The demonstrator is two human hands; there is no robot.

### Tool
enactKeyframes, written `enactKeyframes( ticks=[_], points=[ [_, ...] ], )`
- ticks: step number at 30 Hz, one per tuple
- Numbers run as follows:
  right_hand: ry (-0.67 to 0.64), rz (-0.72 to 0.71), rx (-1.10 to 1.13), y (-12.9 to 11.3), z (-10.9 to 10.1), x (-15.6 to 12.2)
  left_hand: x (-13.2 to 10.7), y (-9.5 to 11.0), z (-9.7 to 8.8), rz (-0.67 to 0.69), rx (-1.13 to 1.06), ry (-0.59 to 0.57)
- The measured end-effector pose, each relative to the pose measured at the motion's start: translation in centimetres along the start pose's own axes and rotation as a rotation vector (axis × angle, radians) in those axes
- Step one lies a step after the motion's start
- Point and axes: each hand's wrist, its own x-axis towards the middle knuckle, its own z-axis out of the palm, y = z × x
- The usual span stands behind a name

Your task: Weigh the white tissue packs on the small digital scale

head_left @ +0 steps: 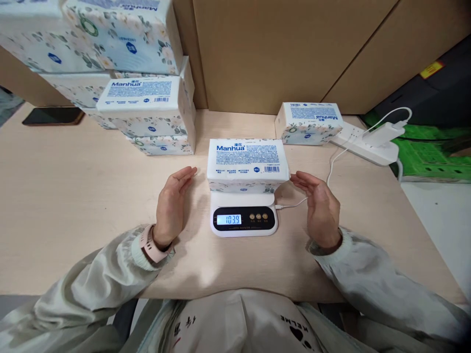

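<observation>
A pack of tissues (248,162) with blue Manhua print lies flat on a white digital scale (245,230), whose lit display reads 103.9. To the left of the scale, my left hand (174,203) is held upright on its edge, fingers straight, apart from the pack and holding nothing. On the other side, my right hand (321,206) has its fingers extended towards the pack's right end; whether the fingertips touch it I cannot tell. Nothing shows in its palm.
Stacked tissue packs (143,113) stand at the back left, with a dark phone (53,116) beyond them. Another pack (309,122) sits back right beside a white power strip (368,142) and its cable. Cardboard (265,59) walls the table's back.
</observation>
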Motion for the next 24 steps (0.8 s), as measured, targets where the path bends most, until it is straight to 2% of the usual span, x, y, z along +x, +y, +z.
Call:
enactKeyframes(
  ticks=[20, 24],
  points=[
    [-0.015, 0.012, 0.004, -0.07, 0.04, -0.13, 0.05, -0.08, 0.18, 0.014, 0.009, 0.017],
    [-0.011, 0.009, 0.007, -0.14, -0.12, -0.05, -0.04, 0.26, -0.03, -0.001, 0.012, -0.010]
  ],
)
